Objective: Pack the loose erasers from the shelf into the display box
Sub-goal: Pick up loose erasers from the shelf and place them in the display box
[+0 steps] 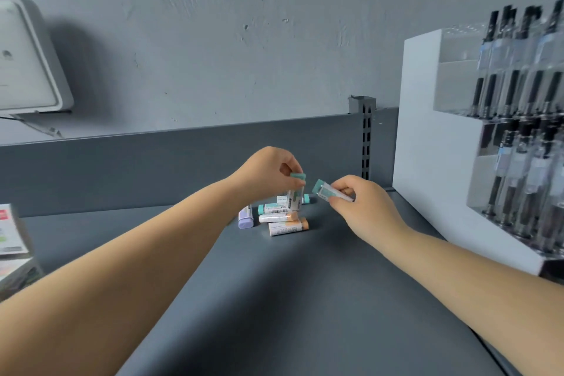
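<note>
You stand at a big dark grey shelf (305, 299) with a low grey back panel (152, 162) and a rough grey wall (244, 40) behind it. On the right side of the shelf sits a tall white display stand (427, 146) full of black pens (512, 94) in clear sleeves. A white box-like device (27, 58) hangs on the wall at the far left. A stack of printed packs (12, 241) sits at the left edge of the shelf. Both of your bare arms reach out over the shelf. Your left hand (268, 171) pinches the top of a green eraser (296, 192) in a white sleeve and holds it upright, right over the little pile. Your right hand (357, 204) pinches another green eraser (328, 191), tilted, just beside the first one but not touching it. Under your left hand the loose erasers lie close together near the back of the shelf: a purple eraser (245, 217) on the left, a green eraser lying flat (273, 208), and two orange erasers (287, 223) in front. A bit of one more green one (306, 199) peeks out behind. You cannot see the display box for the erasers from here.
</note>
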A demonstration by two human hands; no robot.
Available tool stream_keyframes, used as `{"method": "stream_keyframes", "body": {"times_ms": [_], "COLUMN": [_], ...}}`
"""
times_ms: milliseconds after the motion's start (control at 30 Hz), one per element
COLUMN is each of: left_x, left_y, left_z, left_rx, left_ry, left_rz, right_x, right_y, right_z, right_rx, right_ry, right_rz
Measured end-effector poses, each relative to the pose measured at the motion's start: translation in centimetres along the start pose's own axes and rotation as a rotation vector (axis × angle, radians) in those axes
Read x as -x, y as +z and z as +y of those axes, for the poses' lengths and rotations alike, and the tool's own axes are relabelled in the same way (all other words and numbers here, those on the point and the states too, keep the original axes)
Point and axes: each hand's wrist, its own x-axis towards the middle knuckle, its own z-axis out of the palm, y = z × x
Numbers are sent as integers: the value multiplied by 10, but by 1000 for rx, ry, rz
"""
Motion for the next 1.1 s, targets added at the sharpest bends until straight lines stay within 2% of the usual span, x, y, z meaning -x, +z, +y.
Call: {"method": "stream_keyframes", "body": {"times_ms": [367,467,567,767,900,1100], "left_x": [71,96,128,197,237,274], "left_y": [-73,-91,-112,-150,-172,-195], "left_z": [-9,-17,-29,-73,-107,-169], "left_rx": [181,208,258,396,404,426], "left_ry": [-29,-32,-30,-37,-89,-152], "left_rz": [85,163,260,353,436,476], "right_x": [22,32,42,65,73,81], "right_y": [-20,-15,-2,33,59,112], "right_z": [-68,-96,-123,-180,-215,-256], "right_rx": [-208,-242,-269,-380,-386,-451], "right_ry": [-200,-226,-235,-183,-226,-247], "right_rz": [-89,-157,-211,-365,-379,-457]}}
